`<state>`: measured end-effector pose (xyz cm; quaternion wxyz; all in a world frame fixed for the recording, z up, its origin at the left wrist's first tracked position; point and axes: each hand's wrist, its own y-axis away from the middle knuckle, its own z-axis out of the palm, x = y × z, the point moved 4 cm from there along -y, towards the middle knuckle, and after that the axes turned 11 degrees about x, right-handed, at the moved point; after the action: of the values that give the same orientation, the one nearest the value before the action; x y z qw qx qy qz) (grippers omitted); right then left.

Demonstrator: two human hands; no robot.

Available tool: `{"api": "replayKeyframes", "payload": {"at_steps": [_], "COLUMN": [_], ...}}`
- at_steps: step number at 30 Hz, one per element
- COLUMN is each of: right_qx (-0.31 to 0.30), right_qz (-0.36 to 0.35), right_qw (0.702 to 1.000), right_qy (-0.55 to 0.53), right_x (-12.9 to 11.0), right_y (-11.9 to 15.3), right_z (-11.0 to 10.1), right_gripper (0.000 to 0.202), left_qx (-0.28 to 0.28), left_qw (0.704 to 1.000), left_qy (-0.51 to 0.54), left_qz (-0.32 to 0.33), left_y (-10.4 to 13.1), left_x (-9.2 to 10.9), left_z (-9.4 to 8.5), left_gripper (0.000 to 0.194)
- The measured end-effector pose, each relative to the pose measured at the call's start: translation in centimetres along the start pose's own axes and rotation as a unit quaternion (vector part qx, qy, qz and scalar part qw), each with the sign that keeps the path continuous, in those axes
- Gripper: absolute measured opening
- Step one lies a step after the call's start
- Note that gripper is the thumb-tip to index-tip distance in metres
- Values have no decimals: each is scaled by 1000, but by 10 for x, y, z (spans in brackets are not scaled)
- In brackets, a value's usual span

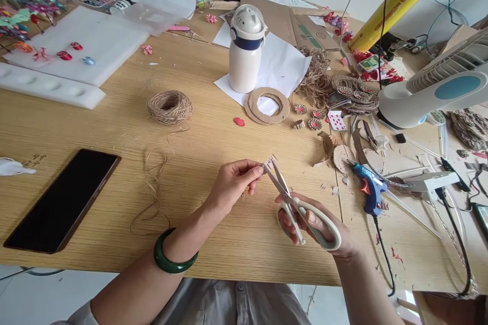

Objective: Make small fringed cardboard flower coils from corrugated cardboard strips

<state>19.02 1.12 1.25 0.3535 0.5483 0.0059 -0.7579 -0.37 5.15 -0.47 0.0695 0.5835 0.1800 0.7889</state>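
My left hand (237,183) pinches a small pale notched strip (270,162) between thumb and fingertips. In my right hand (320,223) are the scissors (288,198) with pale handles; thumb and fingers pass through the loops. The blades are slightly apart, and their tips reach the strip beside my left fingertips. A ball of brown twine (170,107) lies up and to the left, its loose strand trailing down the table. Beyond my hands are two red discs (239,122) and cardboard rings (284,107).
A black phone (63,200) lies at left. The white bottle (246,56) stands on paper at the back. At right are a blue glue gun (369,190) with its cable, a fan (438,81), cardboard scraps and small striped rolls (315,123).
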Motion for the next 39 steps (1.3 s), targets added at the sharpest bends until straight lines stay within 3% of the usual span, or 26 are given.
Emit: {"api": "replayKeyframes", "payload": {"at_steps": [6,13,16,19,21,24,26,29,31,33,35,38,39], "right_qx": [-19,-69,-44,97,230,366,383,351,328,333,349,325,317], "right_qz": [43,108,66,-25,-66,-95,-118,-173,-196,-220,-272,-321,-324], "right_qw": [994,963,984,993,939,801,723,629,577,544,573,689,712], "right_qy": [-100,-239,-160,62,249,464,563,672,722,738,690,563,537], "right_x": [15,18,6,-10,-18,-21,-17,-17,-23,-34,-46,-51,-50], "right_y": [-5,-11,-8,-3,3,10,10,7,4,1,-4,-19,-25], "right_z": [2,15,15,1,-16,-36,-41,-35,-23,-9,6,24,28], "right_gripper": [53,62,63,56,52,42,37,34,25,18,15,11,11], "left_qx": [-19,17,12,26,30,17,8,4,2,2,6,9,8], "left_qw": [1000,995,997,999,999,1000,1000,1000,1000,1000,1000,999,999], "left_qy": [-13,-79,-63,-29,-11,7,6,-1,2,0,-14,-42,-47], "left_qz": [8,52,34,14,7,8,6,5,8,12,15,21,23], "left_y": [-1,-1,-2,-3,-3,-2,-1,-1,0,0,1,3,3], "left_x": [-3,-1,-2,-4,-4,-4,-4,-5,-5,-4,-3,-1,0], "left_z": [-1,-2,-2,-3,-4,-2,-1,0,0,0,1,3,3], "left_gripper": [17,18,19,19,19,18,17,16,16,16,18,22,23]}}
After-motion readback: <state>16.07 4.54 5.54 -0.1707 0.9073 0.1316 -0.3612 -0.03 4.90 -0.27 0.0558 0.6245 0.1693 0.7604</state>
